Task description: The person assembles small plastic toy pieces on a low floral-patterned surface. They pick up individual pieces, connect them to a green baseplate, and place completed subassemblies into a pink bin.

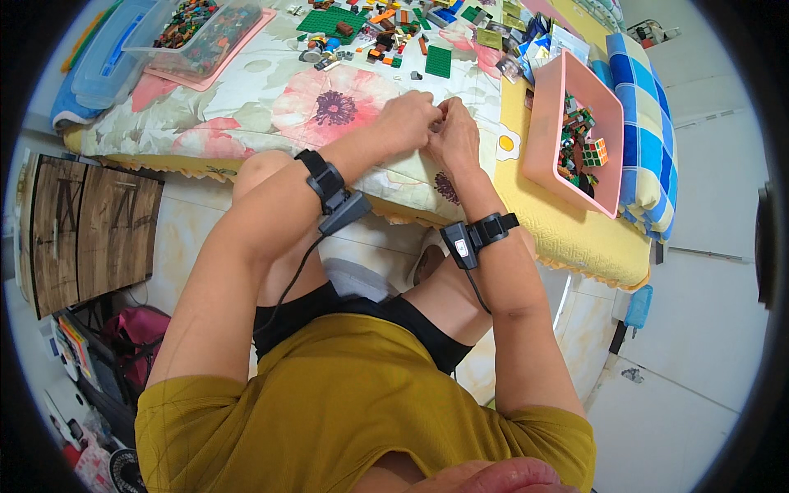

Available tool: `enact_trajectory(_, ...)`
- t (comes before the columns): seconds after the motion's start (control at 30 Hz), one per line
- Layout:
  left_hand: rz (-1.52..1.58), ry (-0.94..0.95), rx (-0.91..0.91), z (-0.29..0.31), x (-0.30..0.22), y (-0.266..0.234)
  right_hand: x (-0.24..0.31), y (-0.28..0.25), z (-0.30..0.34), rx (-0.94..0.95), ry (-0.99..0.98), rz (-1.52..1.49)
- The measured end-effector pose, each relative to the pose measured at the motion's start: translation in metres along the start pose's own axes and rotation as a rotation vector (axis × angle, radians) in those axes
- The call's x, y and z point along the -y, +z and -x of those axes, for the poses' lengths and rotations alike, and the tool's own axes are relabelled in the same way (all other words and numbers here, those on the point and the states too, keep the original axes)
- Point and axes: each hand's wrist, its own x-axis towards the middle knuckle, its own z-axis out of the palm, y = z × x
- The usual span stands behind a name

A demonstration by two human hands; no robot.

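Note:
My left hand (407,125) and my right hand (457,141) meet over the near edge of the flowered sheet (246,99). Their fingertips are pinched together around something small, mostly hidden between them; its kind cannot be made out. Just beyond the hands lies a small green building plate (439,61). Farther off, a larger green building plate (319,25) lies at the left of a spread of loose toy bricks (385,41) in many colours. Each of my wrists wears a black strapped device with a cable.
At right, a pink bin (544,135) holds bricks and a puzzle cube (595,153), beside a blue checked quilt (648,156). At far left, a clear box (234,45) of bricks stands on a pink tray (215,80), next to a blue-clear lid (105,70). A wooden cabinet (107,226) stands below.

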Motion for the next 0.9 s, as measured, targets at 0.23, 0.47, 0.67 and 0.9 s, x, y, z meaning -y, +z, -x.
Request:
enact_trajectory(0.23,-0.115,-0.123,0.028,-0.005,0.004,-0.013,0.006,-0.009,0.001,0.111,0.062,-0.022)
enact_trajectory(0.47,-0.056,-0.485,0.166,-0.014,0.047,-0.052,0.011,-0.019,0.0,0.021,0.009,-0.036)
enact_trajectory(0.67,-0.04,-0.555,0.141,-0.008,0.052,-0.061,-0.011,-0.066,-0.016,-0.493,-0.175,-0.177)
enact_trajectory(0.9,0.043,-0.459,0.009,-0.012,0.055,-0.044,-0.103,-0.159,-0.011,-0.877,0.372,0.134)
